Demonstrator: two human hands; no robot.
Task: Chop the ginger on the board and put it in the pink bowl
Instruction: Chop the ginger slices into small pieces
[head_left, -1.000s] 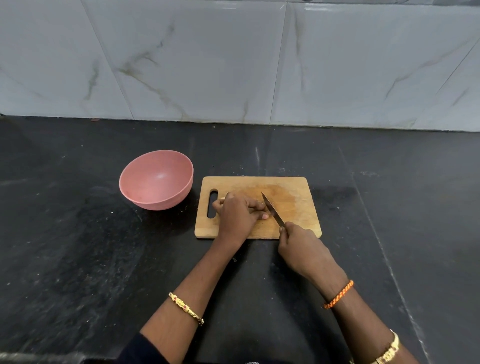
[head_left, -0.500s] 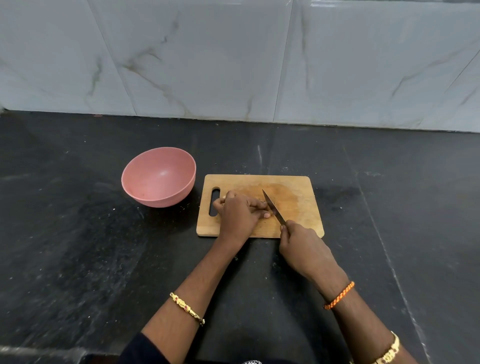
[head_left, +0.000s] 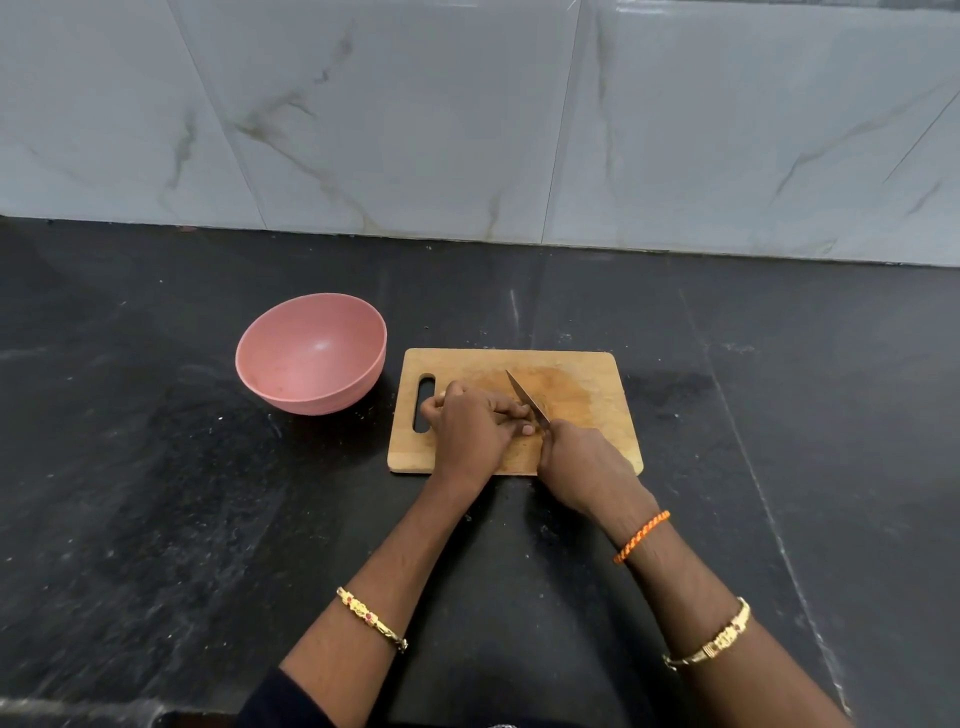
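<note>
A wooden chopping board (head_left: 587, 379) lies on the black counter, with the empty pink bowl (head_left: 311, 353) just left of it. My left hand (head_left: 475, 426) curls over the ginger (head_left: 439, 399) near the board's handle slot; only a pale end of the ginger shows past my knuckles. My right hand (head_left: 582, 462) grips the handle of a small knife (head_left: 525, 396). The blade points away from me and lies right against my left fingertips.
The black stone counter (head_left: 156, 493) stretches wide on both sides. A grey marble-tiled wall (head_left: 467, 130) closes off the back. The bowl stands about a hand's width from the board's left edge.
My right hand has slid forward and left, bringing the knife blade closer against my left fingers. My left hand stays on the ginger.
</note>
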